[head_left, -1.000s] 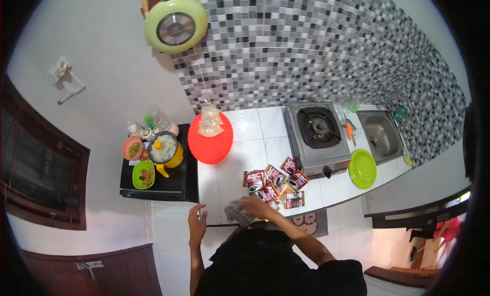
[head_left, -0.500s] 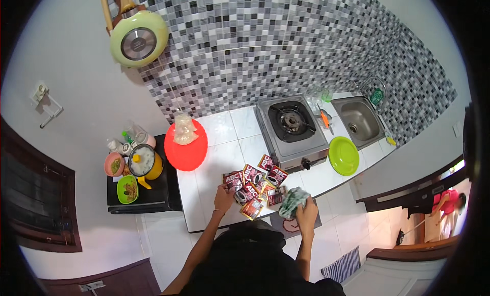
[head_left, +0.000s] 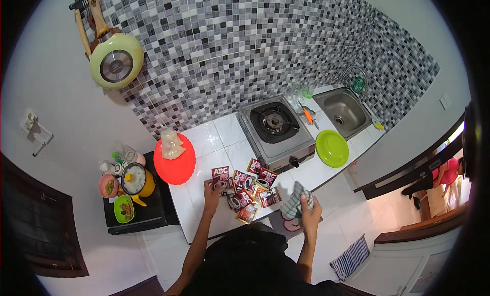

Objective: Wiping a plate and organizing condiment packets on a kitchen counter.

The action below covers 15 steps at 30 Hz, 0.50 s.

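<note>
Between the fingers of my left hand (head_left: 211, 198) is a dark red coffee sachet (head_left: 220, 174), held up at the left side of a loose pile. That pile of coffee sachets (head_left: 244, 182), mostly dark red with a few orange and yellow ones, lies on the white tiled counter (head_left: 193, 207) in front of me. My right hand (head_left: 311, 214) grips a green and white checked cloth (head_left: 294, 202), bunched up past the counter's front edge. The cloth hangs to the right of the sachets.
Behind the pile is a single-burner stove (head_left: 275, 127), with a lime green plate (head_left: 332, 148) and a sink (head_left: 344, 112) to its right. A red plate (head_left: 174, 169) bears a plastic bag (head_left: 172, 144). Left of it, a yellow pot (head_left: 145, 185) and bowls stand on a black surface. Another person (head_left: 446, 176) is beyond the doorway.
My left hand has lifted a sachet from the pile's left edge. My right hand has moved slightly right with the cloth, which now hangs more loosely. The whole view has shifted a little.
</note>
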Motion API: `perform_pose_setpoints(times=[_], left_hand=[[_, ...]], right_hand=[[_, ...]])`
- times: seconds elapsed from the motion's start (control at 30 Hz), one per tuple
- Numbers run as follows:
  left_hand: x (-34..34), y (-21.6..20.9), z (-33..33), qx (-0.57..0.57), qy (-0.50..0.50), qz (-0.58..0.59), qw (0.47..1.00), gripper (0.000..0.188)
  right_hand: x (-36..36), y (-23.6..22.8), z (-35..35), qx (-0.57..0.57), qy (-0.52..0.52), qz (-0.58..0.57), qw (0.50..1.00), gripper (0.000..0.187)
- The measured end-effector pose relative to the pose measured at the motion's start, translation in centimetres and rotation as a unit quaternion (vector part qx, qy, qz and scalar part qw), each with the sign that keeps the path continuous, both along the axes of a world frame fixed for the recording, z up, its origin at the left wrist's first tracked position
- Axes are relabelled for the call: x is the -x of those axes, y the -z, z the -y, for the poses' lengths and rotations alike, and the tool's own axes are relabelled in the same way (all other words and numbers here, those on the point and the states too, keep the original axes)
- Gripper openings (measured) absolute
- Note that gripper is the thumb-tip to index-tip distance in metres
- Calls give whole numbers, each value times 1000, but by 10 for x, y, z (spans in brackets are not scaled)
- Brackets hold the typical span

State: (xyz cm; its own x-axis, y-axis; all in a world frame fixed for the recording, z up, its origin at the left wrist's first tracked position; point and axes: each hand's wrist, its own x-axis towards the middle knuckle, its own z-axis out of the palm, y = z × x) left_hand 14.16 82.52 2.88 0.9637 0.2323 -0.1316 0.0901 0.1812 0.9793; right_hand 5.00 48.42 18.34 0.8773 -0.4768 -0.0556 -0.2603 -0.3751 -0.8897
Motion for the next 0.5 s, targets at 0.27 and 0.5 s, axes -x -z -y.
perform_pose_setpoints(times=[0.27,0.5], left_hand=[[10,-134,51,151,151,32,976,58],[47,-168,83,75,204,147,965,57]], right_hand=[[-8,-32,-97,-173,-149,161,960,37],[-62,-33,-145,135,-315,295,892,57]])
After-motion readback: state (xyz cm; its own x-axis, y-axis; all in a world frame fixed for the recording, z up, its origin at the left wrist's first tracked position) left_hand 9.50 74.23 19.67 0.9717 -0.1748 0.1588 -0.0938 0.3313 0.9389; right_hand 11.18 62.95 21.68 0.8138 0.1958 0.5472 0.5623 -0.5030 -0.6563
